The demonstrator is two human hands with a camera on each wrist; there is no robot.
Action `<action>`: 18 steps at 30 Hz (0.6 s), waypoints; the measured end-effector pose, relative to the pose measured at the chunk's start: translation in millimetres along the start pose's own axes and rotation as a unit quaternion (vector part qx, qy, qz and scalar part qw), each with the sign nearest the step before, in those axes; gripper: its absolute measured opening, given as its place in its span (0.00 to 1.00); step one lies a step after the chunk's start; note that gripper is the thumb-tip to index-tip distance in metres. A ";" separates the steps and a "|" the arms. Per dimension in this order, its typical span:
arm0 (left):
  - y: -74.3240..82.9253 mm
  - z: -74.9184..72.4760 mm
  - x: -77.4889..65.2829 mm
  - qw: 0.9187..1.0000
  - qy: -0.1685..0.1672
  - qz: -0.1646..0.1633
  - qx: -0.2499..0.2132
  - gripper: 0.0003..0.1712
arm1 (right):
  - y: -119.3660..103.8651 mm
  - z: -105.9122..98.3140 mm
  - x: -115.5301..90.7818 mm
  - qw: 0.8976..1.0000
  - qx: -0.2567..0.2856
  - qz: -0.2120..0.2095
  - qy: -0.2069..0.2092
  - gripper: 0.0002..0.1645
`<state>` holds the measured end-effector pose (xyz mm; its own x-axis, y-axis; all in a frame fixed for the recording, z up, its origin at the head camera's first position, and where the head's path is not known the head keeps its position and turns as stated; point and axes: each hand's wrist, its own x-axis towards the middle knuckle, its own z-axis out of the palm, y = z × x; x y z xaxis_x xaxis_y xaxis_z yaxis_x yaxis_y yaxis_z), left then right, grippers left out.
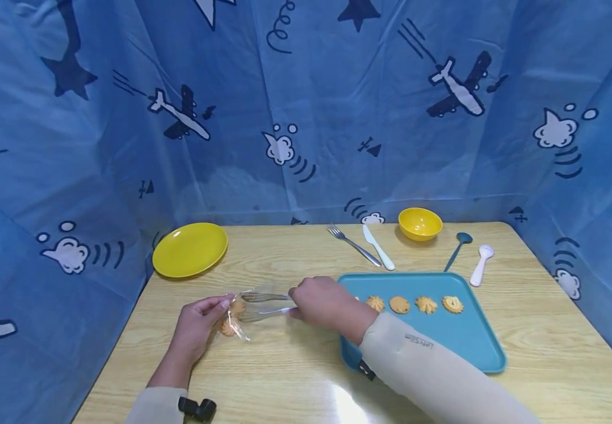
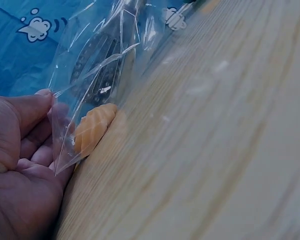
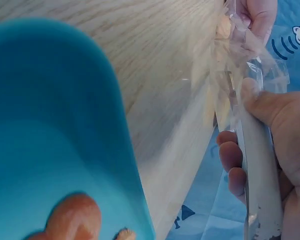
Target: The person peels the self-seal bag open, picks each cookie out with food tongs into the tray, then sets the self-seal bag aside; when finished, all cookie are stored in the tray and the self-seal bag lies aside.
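Observation:
My left hand (image 1: pixel 197 321) pinches the edge of a clear plastic bag (image 2: pixel 65 100) between thumb and fingers. Inside the bag, a ridged swirl cookie (image 2: pixel 95 129) lies low, with a round cookie (image 1: pixel 237 306) beside it in the head view. My right hand (image 1: pixel 323 301) grips metal tongs (image 1: pixel 265 297) by their handle (image 3: pixel 260 175). The slotted tongs head (image 2: pixel 105 67) reaches into the bag, just above the swirl cookie in the left wrist view. Wrinkled film overlaps the tongs near my right thumb.
A blue tray (image 1: pixel 438 347) holds several cookies in a row, partly hidden by my right forearm. A yellow plate (image 1: pixel 190 250) stands back left. Along the back right are a fork (image 1: pixel 353 242), knife (image 1: pixel 378 248), yellow bowl (image 1: pixel 420 224), dark ladle (image 1: pixel 458 250) and pale spoon (image 1: pixel 481 265).

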<state>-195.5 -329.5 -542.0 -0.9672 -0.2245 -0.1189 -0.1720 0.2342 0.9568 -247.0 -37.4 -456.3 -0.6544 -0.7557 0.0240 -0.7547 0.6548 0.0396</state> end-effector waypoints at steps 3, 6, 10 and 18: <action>1.8 0.0 -0.3 1.000 0.001 -0.003 -0.001 0.17 | -1.4 2.8 4.1 1.000 0.010 0.000 -0.004 0.21; 2.9 1.1 -0.4 1.000 0.004 -0.007 -0.010 0.16 | -1.5 5.7 6.0 1.000 0.024 0.001 -0.006 0.21; 2.3 1.8 0.1 1.000 0.002 -0.010 -0.018 0.16 | -0.3 9.5 6.4 0.999 0.029 0.007 -0.011 0.21; 1.0 0.8 1.8 1.000 0.001 -0.008 -0.022 0.17 | -2.4 8.4 10.6 0.999 0.036 0.005 -0.013 0.21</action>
<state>-197.6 -328.9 -541.5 -0.9638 -0.2303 -0.1340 -0.1794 0.1891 0.9654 -252.5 -47.0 -464.6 -0.6623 -0.7492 -0.0024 -0.7488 0.6620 -0.0317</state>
